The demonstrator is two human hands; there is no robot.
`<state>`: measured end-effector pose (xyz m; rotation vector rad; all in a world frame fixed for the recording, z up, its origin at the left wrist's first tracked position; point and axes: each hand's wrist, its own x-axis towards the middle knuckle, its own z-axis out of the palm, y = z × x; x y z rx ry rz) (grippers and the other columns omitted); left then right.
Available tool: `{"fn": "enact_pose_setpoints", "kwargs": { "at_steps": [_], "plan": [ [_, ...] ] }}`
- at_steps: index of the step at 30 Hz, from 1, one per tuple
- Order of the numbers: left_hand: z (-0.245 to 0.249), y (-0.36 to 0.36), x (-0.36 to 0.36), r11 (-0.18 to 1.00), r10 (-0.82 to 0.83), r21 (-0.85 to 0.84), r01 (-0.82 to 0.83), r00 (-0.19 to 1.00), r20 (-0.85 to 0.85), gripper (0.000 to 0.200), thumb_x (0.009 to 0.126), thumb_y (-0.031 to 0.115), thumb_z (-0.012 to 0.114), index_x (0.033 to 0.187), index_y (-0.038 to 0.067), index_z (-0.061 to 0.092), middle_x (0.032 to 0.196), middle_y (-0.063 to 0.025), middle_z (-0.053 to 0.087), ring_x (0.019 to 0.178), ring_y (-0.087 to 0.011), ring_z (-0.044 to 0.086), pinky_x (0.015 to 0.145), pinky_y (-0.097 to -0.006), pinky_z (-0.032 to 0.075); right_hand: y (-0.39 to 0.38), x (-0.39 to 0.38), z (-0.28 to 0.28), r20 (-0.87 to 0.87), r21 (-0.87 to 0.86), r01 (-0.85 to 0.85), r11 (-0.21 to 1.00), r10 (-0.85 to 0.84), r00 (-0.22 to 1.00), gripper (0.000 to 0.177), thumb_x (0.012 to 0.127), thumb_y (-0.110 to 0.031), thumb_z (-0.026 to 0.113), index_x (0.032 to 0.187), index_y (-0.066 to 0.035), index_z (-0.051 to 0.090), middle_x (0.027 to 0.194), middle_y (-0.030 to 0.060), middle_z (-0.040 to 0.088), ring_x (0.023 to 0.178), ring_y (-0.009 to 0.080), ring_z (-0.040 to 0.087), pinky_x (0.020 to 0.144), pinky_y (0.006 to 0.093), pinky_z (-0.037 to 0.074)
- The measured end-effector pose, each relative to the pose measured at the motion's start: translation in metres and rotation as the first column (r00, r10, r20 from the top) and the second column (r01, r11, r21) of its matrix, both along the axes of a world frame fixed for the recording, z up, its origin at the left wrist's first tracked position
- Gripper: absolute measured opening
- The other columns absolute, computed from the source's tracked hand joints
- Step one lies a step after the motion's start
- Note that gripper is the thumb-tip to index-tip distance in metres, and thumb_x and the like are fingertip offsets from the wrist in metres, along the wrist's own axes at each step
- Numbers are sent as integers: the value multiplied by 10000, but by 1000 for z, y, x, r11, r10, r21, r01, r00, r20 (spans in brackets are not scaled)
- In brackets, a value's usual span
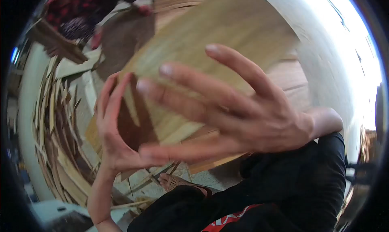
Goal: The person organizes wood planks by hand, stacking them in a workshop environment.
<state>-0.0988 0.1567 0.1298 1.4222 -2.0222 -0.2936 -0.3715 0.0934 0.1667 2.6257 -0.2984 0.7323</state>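
Note:
A broad sheet of pale yellow-brown wood (194, 33), like veneer or thin board, lies slanted before me and is blurred. My right hand (247, 118) hovers over it with fingers spread wide, holding nothing. To its left, my left hand (117, 139) makes a wide C, with its fingers up and its thumb apart; the fingertips are close to the sheet's left edge. Between the left fingers and thumb shows a dark brown surface (135, 130) with a pale pointed sliver (131, 104) across it. The two thumbs overlap in this view.
Many thin wood strips (52, 130) are heaped along the left. At the upper left is another person in patterned red and black clothing (77, 9), beside a dark brown piece (125, 33). My sandalled foot (178, 183) rests on the floor below.

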Motion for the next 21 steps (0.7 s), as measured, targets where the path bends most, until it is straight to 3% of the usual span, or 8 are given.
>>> {"fn": "enact_pose_setpoints", "kwargs": {
  "at_steps": [4, 6, 7, 10, 11, 15, 18, 21],
  "plan": [
    [21, -50, -73, 937, -346, 4, 348, 930, 120, 1258, 396, 495, 922, 1468, 4, 483, 1456, -271, 436, 1373, -428, 418, 1154, -529, 277, 9, -55, 5, -434, 35, 421, 906, -366, 824, 657, 928, -223, 594, 1555, -326, 423, 1588, 156, 435, 1428, 334, 475, 1145, 537, 434],
    [18, -71, -97, 894, -445, 11, 447, 888, 118, 1232, 383, 482, 916, 1438, -3, 506, 1444, -268, 435, 1364, -430, 411, 1140, -543, 264, 12, -82, -9, -419, 41, 457, 888, -400, 815, 653, 940, -224, 604, 1562, -249, 407, 1523, 215, 483, 1375, 372, 518, 1083, 532, 487],
    [14, -80, -103, 863, -505, 68, 501, 860, 75, 1137, 484, 506, 892, 1427, -7, 516, 1461, -280, 416, 1395, -441, 379, 1163, -558, 252, 13, -95, -19, -413, 49, 469, 882, -410, 813, 655, 946, -224, 610, 1565, -211, 400, 1491, 245, 507, 1349, 391, 540, 1051, 530, 514],
    [-3, -81, -117, 845, -525, 82, 528, 791, 314, 1083, 577, 509, 873, 1471, 32, 492, 1532, -266, 374, 1467, -447, 309, 1214, -566, 195, 2, -137, -49, -457, 45, 516, 856, -441, 773, 629, 965, -208, 597, 1564, -195, 409, 1480, 287, 497, 1293, 401, 587, 1007, 505, 553],
    [-1, -76, -117, 837, -529, 118, 534, 737, 420, 1036, 687, 594, 811, 1497, 45, 473, 1563, -266, 345, 1497, -457, 263, 1224, -593, 169, -2, -153, -55, -458, 51, 514, 856, -437, 774, 611, 952, -219, 595, 1542, -177, 443, 1486, 267, 504, 1300, 386, 588, 1018, 490, 548],
    [-3, -52, -101, 801, -598, 278, 530, 701, 388, 1114, 721, 736, 746, 1562, 91, 407, 1631, -248, 280, 1535, -461, 197, 1237, -597, 127, -11, -193, -58, -413, 161, 468, 869, -371, 831, 603, 922, -356, 618, 1476, -134, 534, 1478, 184, 550, 1300, 323, 604, 1020, 428, 553],
    [-17, -52, -89, 815, -577, 319, 484, 732, 362, 1073, 756, 722, 725, 1566, 98, 400, 1648, -237, 260, 1546, -448, 184, 1240, -589, 120, -14, -200, -66, -355, 269, 364, 892, -260, 898, 715, 864, -554, 647, 1429, -123, 576, 1444, 122, 597, 1270, 284, 628, 992, 402, 565],
    [-34, -50, -91, 858, -513, 183, 480, 823, 245, 991, 782, 636, 767, 1531, 72, 447, 1618, -232, 341, 1535, -445, 238, 1233, -584, 168, -30, -198, -70, -317, 287, 306, 908, -211, 925, 817, 794, -694, 657, 1374, -119, 615, 1412, 85, 633, 1222, 267, 655, 968, 397, 567]
  ]
}}
